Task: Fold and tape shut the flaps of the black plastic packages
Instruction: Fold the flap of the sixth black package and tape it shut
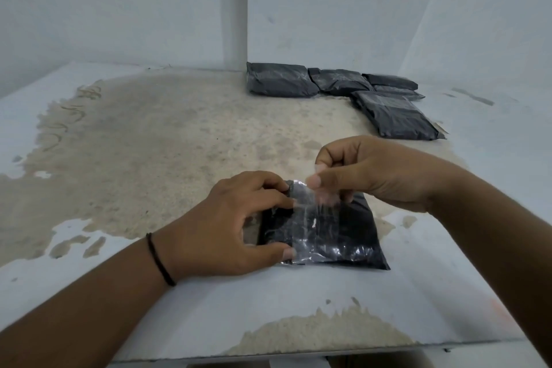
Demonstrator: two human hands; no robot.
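Note:
A black plastic package (355,245) lies flat near the table's front edge. A wide strip of clear tape (310,218) runs front to back across its left part. My left hand (236,224) grips the package's left edge, thumb on the tape's near end, fingertips curled over the far corner. My right hand (367,173) hovers over the far edge and pinches the tape's far end between thumb and forefinger, lifted slightly off the plastic.
Several other black packages (337,84) are grouped at the table's back right, against the wall; the nearest one (394,116) lies just beyond my right hand. The worn table top (149,143) stretches left. A white post (236,9) stands behind.

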